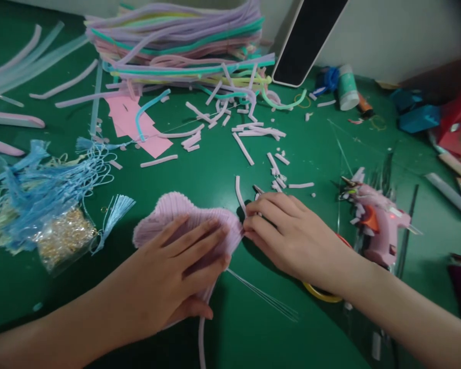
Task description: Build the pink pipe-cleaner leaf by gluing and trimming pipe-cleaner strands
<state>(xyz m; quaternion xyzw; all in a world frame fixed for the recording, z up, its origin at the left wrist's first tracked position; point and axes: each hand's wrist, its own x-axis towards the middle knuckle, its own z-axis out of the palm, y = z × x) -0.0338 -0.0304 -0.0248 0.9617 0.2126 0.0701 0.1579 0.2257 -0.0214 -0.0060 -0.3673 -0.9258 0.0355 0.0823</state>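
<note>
Two hands (pixel 176 264) touch the lilac shape (pixel 172 207); bottle label (pixel 347 83) too blurred.

Nothing legible anywhere on this table! The best candidate stands at the back: a small white cylindrical container with a pale green band (pixel 348 88), and there are faint pale marks on that green, but they're blurred and far too small to make out, not a letter, not a number. Over to the pink pistol-shaped glue gun (pixel 384 225) on the right: a whitish patch sits along its body, and whether that's a label is impossible to tell. No brand, figure or sign comes through clearly.
</note>
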